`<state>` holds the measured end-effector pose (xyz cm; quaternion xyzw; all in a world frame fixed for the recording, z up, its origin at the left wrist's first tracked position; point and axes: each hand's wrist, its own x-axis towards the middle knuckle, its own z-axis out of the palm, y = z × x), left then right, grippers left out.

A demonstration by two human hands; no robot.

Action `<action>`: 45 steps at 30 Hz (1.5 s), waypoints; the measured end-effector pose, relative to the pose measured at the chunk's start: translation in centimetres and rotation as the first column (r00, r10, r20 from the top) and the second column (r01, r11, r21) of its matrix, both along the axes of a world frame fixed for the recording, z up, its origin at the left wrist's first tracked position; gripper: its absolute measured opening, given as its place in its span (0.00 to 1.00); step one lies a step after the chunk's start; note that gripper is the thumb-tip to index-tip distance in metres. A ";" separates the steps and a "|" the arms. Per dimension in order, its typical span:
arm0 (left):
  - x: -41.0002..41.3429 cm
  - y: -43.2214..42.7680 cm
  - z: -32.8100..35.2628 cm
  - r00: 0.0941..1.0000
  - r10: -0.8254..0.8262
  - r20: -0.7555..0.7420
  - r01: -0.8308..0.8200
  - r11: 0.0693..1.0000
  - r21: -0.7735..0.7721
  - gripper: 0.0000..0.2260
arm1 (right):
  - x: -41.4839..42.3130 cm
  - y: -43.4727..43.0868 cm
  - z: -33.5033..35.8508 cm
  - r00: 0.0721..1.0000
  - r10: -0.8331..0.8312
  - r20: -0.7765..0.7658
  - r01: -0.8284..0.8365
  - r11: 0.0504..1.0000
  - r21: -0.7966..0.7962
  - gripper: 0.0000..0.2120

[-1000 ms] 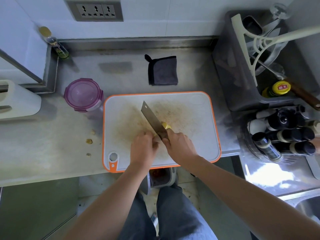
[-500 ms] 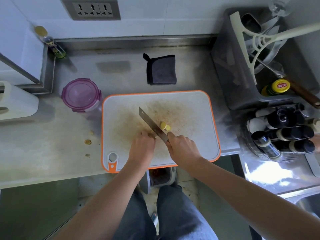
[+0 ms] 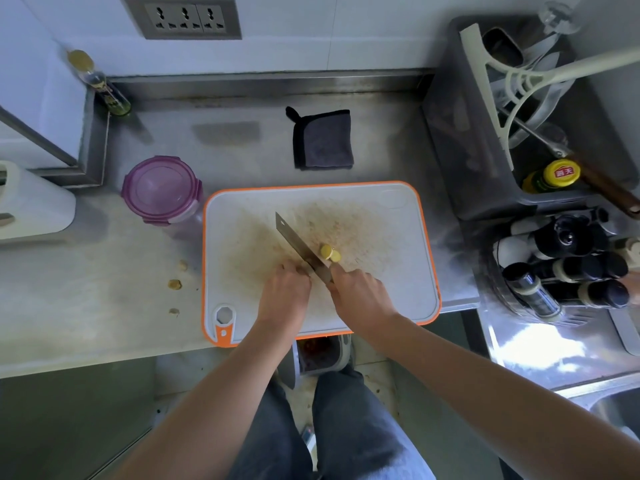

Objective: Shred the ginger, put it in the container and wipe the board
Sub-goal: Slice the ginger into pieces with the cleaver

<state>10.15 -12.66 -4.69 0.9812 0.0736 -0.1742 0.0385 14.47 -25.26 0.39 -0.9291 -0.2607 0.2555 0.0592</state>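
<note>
A: Slicing, I'd judge. Right hand [image 3: 360, 296] grips the knife [image 3: 299, 245]; left hand [image 3: 285, 294], curled, pins ginger I can't see against the blade. Two slices [image 3: 330, 252] lie just right of it, mid-board [image 3: 398, 271].

B: Knife's axis?

A: Diagonal, tip pointing far-left, toward the lidded container [image 3: 161, 188].

B: Next?

A: Likely more cuts, then strips; the container needs opening. Cloth [image 3: 323, 140] waits behind the board.

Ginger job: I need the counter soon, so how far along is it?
Early. Two ginger slices lie cut on the cutting board. The right hand holds the knife while the left hand steadies what is being cut, hidden beneath it. Left: shredding, filling the purple-lidded container, lid on, and wiping the stained board with the grey cloth, folded and untouched.
</note>
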 end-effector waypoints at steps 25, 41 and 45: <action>0.0 -0.1 0.6 1.000 -0.023 0.012 0.023 1.000 -0.009 0.14 | -0.3 0.1 0.3 0.999 -0.014 -0.041 0.013 0.999 -0.043 0.09; -0.2 0.2 0.6 0.996 -0.011 0.086 0.018 0.996 -0.087 0.14 | 1.2 1.1 -0.9 0.939 -0.277 -0.202 0.313 0.934 0.172 0.10; -0.5 0.4 -0.1 0.994 0.037 0.100 -0.026 0.993 -0.113 0.10 | 1.1 0.0 -0.1 0.971 -0.186 -0.149 0.204 0.972 0.117 0.08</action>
